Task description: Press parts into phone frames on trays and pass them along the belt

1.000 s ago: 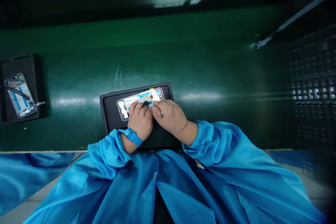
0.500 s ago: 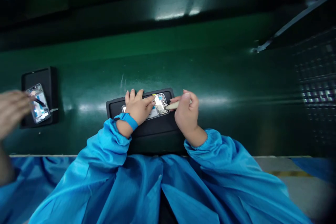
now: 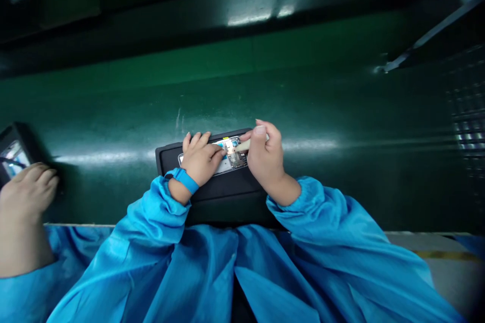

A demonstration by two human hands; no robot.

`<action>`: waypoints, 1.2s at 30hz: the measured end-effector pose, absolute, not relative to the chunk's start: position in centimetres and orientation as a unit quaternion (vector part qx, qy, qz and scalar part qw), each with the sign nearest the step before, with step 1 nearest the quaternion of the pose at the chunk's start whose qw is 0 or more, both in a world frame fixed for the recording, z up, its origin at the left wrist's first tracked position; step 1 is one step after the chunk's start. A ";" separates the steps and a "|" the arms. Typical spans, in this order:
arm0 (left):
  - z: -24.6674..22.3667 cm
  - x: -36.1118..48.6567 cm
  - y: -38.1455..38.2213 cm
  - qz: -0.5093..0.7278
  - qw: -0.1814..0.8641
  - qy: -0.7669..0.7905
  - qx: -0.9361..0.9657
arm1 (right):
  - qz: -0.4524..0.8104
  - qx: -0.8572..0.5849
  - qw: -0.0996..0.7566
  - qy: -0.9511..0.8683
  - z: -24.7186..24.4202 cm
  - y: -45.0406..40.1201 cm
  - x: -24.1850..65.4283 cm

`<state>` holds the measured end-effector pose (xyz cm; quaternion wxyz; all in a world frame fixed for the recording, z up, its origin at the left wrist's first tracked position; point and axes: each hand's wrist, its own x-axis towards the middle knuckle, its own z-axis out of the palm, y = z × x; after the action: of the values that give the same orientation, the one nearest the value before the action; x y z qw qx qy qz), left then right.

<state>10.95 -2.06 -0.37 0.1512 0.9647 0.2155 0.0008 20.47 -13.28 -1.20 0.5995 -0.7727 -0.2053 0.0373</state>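
An opened phone (image 3: 226, 164), its circuit board showing, lies in a black tray (image 3: 227, 188) in front of me. My left hand (image 3: 200, 159) rests over the phone's left part, fingers spread toward the tray's far edge, thumb and forefinger near the board. A blue band circles that wrist. Closed round a pale pointed stick (image 3: 242, 146) is my right hand (image 3: 266, 154). The stick's tip reaches the board near its upper middle, close to my left fingertips. Whether it presses there I cannot tell.
On the left, a co-worker's hand (image 3: 28, 192) is beside another black tray (image 3: 22, 136) holding an opened phone (image 3: 14, 156). A dark ledge (image 3: 189, 25) runs along the back of the green table (image 3: 333, 111). A dark gridded rack (image 3: 470, 136) stands at right.
The stick's tip has moved from the board's right edge leftward and up, with my right hand. My left hand has stayed. The co-worker's tray and hand have shifted in view.
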 end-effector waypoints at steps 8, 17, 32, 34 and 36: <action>-1.2 10.3 -2.7 0.057 0.094 0.176 0.978 | -0.028 -0.753 0.589 -0.293 -2.2 -12.7 19.9; -1.2 10.5 -3.1 0.067 0.087 0.173 0.979 | -0.036 -0.739 0.564 -0.368 -2.4 -12.9 19.9; -1.5 10.5 -3.4 0.067 0.102 0.182 0.976 | -0.029 -0.758 0.510 -0.407 -1.8 -12.7 20.0; -1.6 10.5 -3.3 0.062 0.121 0.182 0.974 | -0.011 -0.771 0.457 -0.444 -1.3 -12.2 19.9; -1.7 10.5 -3.1 0.056 0.142 0.183 0.971 | -0.001 -0.767 0.420 -0.485 -0.9 -11.6 19.9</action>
<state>10.48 -3.09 -1.70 0.1416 0.9713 0.1827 0.0560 19.86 -11.64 -0.95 0.4198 -0.7669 -0.4854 -0.0014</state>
